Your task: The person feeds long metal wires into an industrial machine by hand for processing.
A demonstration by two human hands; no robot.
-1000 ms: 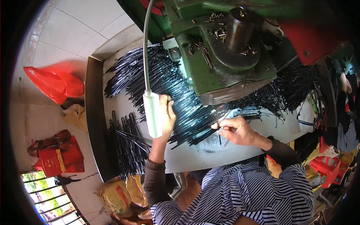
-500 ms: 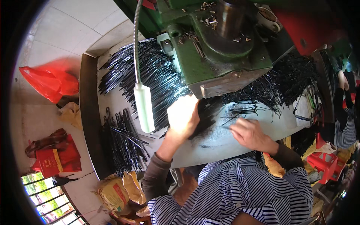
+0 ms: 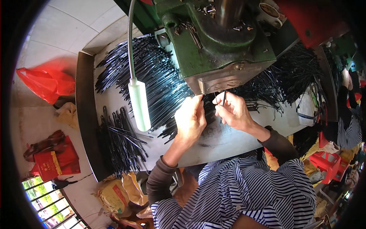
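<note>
Pale tiles (image 3: 72,24) line the far left of the room, with a red bag (image 3: 49,86) below them, and a barred window (image 3: 45,198) at near left runs into the view's dark rim. Rightward is the pale table (image 3: 164,156), with a bunch of black rods (image 3: 122,147) at its near left and a larger pile (image 3: 152,70) farther back; a lamp (image 3: 139,108) hides part of both table and pile. Just right of the lamp, the left hand (image 3: 190,120) is curled and washed out by glare, its fingertips close under the machine (image 3: 225,57); whether they grasp anything, I cannot tell. The machine, cut off at the far edge, hides what lies beneath its head. To the right, the right hand (image 3: 234,110) pinches a thin rod (image 3: 224,98) between thumb and fingers; the rod juts from the fingertips toward the machine, its far end hard to make out. Farther right come a dark tangle (image 3: 299,72), its pieces blurring together, a white container (image 3: 307,108), and a partly hidden person (image 3: 349,131).
</note>
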